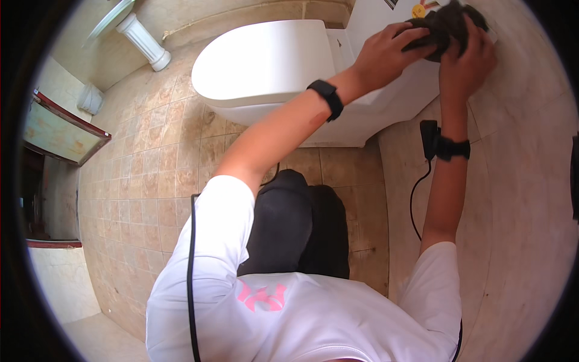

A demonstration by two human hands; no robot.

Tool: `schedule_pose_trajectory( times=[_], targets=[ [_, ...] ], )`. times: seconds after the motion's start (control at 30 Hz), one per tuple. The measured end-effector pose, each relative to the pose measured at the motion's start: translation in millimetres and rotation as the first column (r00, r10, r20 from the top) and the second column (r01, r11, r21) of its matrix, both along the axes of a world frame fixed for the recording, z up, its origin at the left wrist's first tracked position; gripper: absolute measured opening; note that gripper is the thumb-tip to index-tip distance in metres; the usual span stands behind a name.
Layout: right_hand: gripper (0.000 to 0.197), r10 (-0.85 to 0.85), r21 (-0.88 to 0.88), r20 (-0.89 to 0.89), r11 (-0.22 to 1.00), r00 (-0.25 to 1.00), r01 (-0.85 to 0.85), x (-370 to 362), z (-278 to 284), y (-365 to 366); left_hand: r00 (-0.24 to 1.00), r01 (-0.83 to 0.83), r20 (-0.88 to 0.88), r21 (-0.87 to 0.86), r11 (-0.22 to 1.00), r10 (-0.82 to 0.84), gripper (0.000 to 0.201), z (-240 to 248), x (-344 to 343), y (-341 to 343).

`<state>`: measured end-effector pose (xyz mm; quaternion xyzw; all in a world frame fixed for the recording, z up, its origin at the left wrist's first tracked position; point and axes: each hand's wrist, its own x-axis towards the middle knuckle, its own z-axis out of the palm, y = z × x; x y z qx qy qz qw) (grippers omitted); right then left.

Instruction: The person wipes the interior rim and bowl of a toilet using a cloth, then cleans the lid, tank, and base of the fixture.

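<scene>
Cloth (446, 30) crumpled, long axis left-right.

Nothing can be read word for word, but there are markings to spot! Up on the white toilet tank (362, 21), there's a round yellow sticker (418, 11), its print too small to make out. Close by, at the dark cloth (445, 30), a reddish patch (429, 5) shows, equally unreadable. Over to the left along the tank, a dark label (391, 3) runs into the top edge, its content lost. And down on the white shirt (338, 314), here's a bold pink print (262, 295) across the cloth, letters or picture, impossible to tell!
</scene>
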<state>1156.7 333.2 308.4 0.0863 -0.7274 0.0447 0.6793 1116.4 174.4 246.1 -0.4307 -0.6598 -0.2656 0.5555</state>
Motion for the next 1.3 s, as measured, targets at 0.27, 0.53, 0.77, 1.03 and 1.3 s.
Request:
schedule_pose_trajectory(
  times=[0.27, 0.53, 0.77, 1.03, 1.3],
  targets=[
    [0.05, 0.104, -0.199, 0.436, 0.98, 0.894, -0.017, 9.7, -144.9, -1.7, 0.986, 0.136, 0.115, -0.17, 0.976, -0.118, 0.036, -109.0, -13.4, -13.3],
    [0.044, 0.207, -0.435, 0.475, 0.9, 0.855, 0.024, 13.5, -247.2, -14.3, 0.99, -0.127, -0.111, -0.425, 0.896, 0.088, 0.014, -182.1, 2.2, -10.4],
    [0.045, 0.341, -0.489, 0.657, 0.871, 0.672, 0.036, 13.8, -314.5, -14.7, 0.986, -0.069, 0.042, -0.785, 0.615, 0.163, 0.013, -209.1, 29.4, -24.8],
    [0.044, 0.537, -0.486, 0.773, 0.844, 0.337, -0.229, 44.7, -304.0, -116.2, 0.503, 0.317, 0.821, -0.467, 0.825, 0.272, 0.033, -227.8, 72.9, -175.2],
    [0.043, 0.746, -0.636, 0.634, 0.653, 0.204, -0.41, 49.1, -275.2, -197.6, -0.127, -0.24, 0.956, 0.228, 0.944, -0.263, 0.022, -226.0, 77.0, -342.8]
  ],
)
